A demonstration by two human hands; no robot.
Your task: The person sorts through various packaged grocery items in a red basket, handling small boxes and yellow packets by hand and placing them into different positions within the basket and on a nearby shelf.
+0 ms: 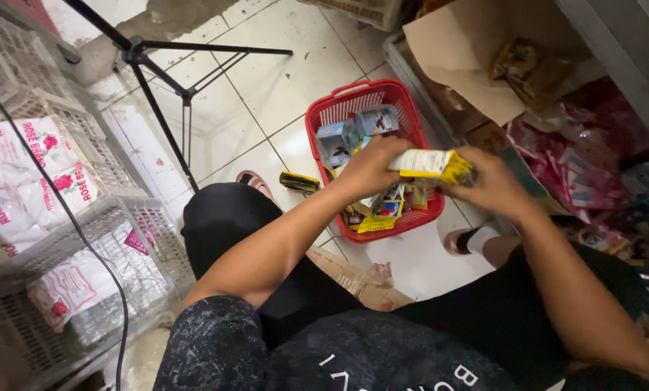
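My left hand (371,168) and my right hand (492,182) both grip a small yellow and white packet (429,164), one hand at each end. They hold it just above a red plastic basket (339,105) that stands on the tiled floor. The basket holds several small boxes and packets, some blue-grey, some yellow. I sit low, with my knees in dark trousers on either side of the basket.
White wire crates (64,239) with white bags stand stacked at the left. A black tripod (161,80) stands on the white tiled floor behind. At the right, a low shelf holds a brown cardboard flap (462,54) and pink wrapped packets (556,156). A small yellow packet (299,182) lies on the floor.
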